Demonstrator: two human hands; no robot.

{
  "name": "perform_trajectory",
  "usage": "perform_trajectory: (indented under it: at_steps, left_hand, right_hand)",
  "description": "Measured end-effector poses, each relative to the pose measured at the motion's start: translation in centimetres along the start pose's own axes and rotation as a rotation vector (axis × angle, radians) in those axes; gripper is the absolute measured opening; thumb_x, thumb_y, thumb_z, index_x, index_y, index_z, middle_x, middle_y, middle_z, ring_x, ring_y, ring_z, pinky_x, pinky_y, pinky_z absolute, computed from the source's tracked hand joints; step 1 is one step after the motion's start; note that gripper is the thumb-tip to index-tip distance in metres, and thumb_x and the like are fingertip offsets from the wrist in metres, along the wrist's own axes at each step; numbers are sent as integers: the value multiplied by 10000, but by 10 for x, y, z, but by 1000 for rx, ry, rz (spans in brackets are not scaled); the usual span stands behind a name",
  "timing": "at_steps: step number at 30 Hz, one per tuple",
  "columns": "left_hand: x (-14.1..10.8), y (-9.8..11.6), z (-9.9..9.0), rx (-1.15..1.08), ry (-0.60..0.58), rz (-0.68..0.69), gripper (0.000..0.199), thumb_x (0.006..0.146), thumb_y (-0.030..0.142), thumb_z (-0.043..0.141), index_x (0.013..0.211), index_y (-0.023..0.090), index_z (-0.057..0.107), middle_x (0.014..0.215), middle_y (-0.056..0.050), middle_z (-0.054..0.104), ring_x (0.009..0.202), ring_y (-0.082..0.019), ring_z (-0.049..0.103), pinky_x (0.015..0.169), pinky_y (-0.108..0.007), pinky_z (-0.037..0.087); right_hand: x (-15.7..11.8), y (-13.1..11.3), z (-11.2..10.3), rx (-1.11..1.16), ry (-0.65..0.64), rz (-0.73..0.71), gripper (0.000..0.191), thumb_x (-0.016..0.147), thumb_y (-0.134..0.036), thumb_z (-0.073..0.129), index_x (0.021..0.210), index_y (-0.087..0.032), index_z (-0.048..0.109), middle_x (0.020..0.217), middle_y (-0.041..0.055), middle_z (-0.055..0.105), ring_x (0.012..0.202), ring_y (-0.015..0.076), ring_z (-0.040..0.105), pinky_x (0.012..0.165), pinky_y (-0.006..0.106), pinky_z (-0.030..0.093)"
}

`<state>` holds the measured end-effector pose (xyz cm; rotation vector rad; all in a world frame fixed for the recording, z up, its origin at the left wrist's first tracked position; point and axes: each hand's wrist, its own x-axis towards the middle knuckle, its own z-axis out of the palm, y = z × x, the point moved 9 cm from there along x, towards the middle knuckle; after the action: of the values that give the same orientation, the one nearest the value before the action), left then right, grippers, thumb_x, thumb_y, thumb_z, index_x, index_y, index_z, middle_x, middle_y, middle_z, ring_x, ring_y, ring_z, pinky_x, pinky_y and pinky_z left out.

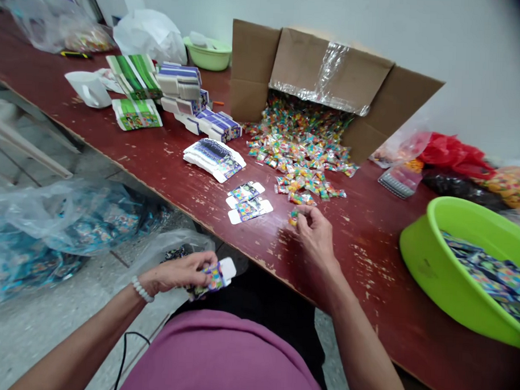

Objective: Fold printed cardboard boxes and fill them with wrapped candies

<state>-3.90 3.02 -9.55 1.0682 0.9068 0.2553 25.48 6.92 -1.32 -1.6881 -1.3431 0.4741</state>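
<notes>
My left hand [188, 272], a beaded bracelet at its wrist, is closed around a small printed carton [217, 277] in front of my lap. A white end flap of the carton stands out. Over the red table, my right hand [316, 231] pinches a wrapped candy [293, 218] between thumb and fingertips. Just beyond it lies a heap of wrapped candies [304, 151], spilling from a tipped cardboard box [332, 66]. Two flat unfolded cartons [251, 210] lie left of my right hand, with a fanned stack of flat cartons [212, 158] behind them.
At right stands a green basin [420, 246] holding many printed packets. Banded carton bundles [136, 80], a white mug [91, 89] and a smaller green basin [211, 57] stand at the back left. Clear bags of blue packets [71, 234] lie on the floor, left of the table edge.
</notes>
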Motion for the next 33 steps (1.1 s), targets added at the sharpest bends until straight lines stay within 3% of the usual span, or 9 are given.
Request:
perform_trajectory:
  at_steps: [3, 6, 10, 15, 20, 23, 26, 30, 33]
  left_hand:
    - [2, 11, 26, -72, -62, 15, 251, 790, 303, 691, 992, 217, 569, 895, -10, 665, 693, -149, 653, 613, -231, 491]
    - [4, 30, 49, -131, -64, 123, 315, 846, 313, 654, 1122, 222, 534, 937, -8, 626, 693, -124, 632, 647, -246, 517]
    - [4, 41, 69, -169, -58, 205, 340, 861, 283, 639, 1177, 227, 526, 925, 1, 584, 660, -98, 574, 606, -230, 524]
    - [3, 44, 74, -183, -5, 249, 326, 819, 265, 690, 1108, 213, 549, 903, 8, 581, 639, -93, 557, 572, -216, 522]
    - [8, 42, 67, -362, 117, 208, 383, 865, 503, 626, 1106, 205, 619, 877, -26, 641, 646, -142, 589, 538, -255, 532]
    - [11, 39, 61, -425, 207, 164, 457, 851, 596, 586, 989, 170, 678, 780, -46, 665, 595, -161, 591, 506, -271, 516]
    - [12, 44, 59, -393, 217, 197, 333, 824, 497, 642, 923, 182, 681, 753, -33, 671, 586, -159, 591, 497, -259, 504]
    - [11, 47, 61, -313, 205, 221, 267, 777, 413, 673, 910, 183, 644, 750, -10, 633, 596, -144, 571, 460, -226, 490]
    - [10, 46, 63, -326, 203, 209, 254, 761, 372, 696, 907, 185, 606, 755, 10, 596, 600, -131, 565, 428, -201, 482]
  right_hand:
    - [-40, -22, 20, 460, -80, 119, 228, 864, -364, 647, 1003, -185, 670, 838, 37, 708, 673, 163, 626, 617, 284, 514]
    - [-72, -43, 44, 648, -112, 167, 189, 829, -364, 712, 928, -206, 682, 828, 28, 717, 699, 164, 647, 634, 279, 530]
    - [-90, -44, 58, 586, -105, 153, 170, 847, -357, 711, 939, -214, 714, 836, 36, 713, 712, 175, 643, 650, 296, 527]
    - [-91, -52, 45, 429, -92, -29, 124, 887, -336, 670, 885, -233, 738, 995, 69, 672, 958, 221, 623, 862, 364, 500]
    - [-94, -64, 44, 405, -268, -112, 252, 939, -348, 590, 774, -225, 735, 1135, 85, 580, 1119, 235, 566, 938, 361, 460]
    - [-93, -52, 46, 527, -241, 7, 163, 894, -381, 651, 933, -242, 726, 1146, 76, 590, 1014, 210, 593, 846, 331, 502]
    - [-98, -36, 66, 763, -323, 246, 362, 795, -411, 754, 1104, -249, 657, 984, 39, 656, 811, 165, 610, 718, 282, 520]
    - [-111, -31, 95, 981, -518, 534, 470, 651, -373, 860, 1050, -223, 662, 955, 19, 684, 738, 139, 616, 587, 221, 482]
    - [-112, -33, 101, 1017, -547, 579, 373, 607, -359, 884, 890, -206, 696, 841, -7, 668, 654, 119, 587, 535, 210, 452]
